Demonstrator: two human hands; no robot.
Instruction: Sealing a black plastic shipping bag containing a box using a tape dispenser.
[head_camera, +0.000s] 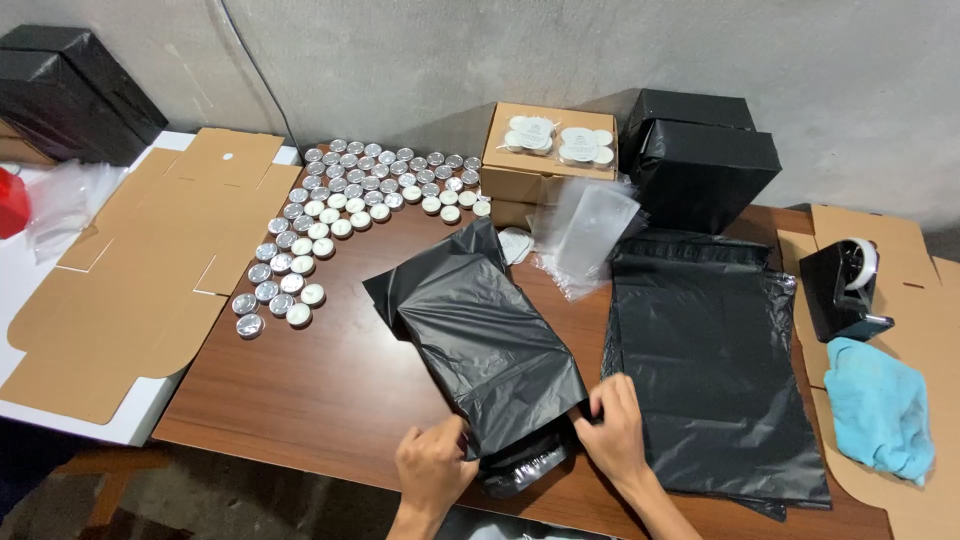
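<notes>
Black mailer bag lies packed at lower centre of the table, left hand pinching its open end and right hand gripping the flap, apparently to fold it shut, spare bags at right.

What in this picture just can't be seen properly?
- Contents of the black bag in the head view: opaque plastic hides them.
- Left hand and right hand fingertips: tucked under the bag's edge.
- Blue cloth: overlaps the flat cardboard beneath.
</notes>
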